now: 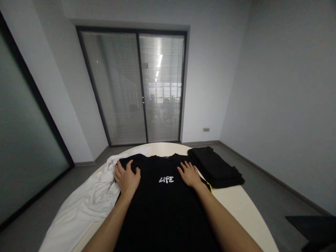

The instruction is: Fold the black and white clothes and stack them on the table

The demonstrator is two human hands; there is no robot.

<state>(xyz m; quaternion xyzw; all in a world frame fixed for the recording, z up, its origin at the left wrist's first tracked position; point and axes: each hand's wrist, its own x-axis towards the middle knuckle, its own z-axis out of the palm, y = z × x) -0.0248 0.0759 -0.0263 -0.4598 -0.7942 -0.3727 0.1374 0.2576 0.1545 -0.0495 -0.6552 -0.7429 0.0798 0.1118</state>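
Note:
A black T-shirt (162,210) with white "LIFE" lettering lies spread flat on a round white table (244,210), its collar pointing away from me. My left hand (127,177) rests flat on the shirt's left shoulder area, fingers spread. My right hand (189,174) lies flat on the right shoulder area, fingers stretched out. Neither hand holds anything.
A crumpled white garment (89,199) lies on the table's left side. A stack of folded black clothes (216,167) sits at the right, just beyond my right hand. Glass doors with blinds (139,87) stand behind the table. A dark object (312,227) shows at the lower right.

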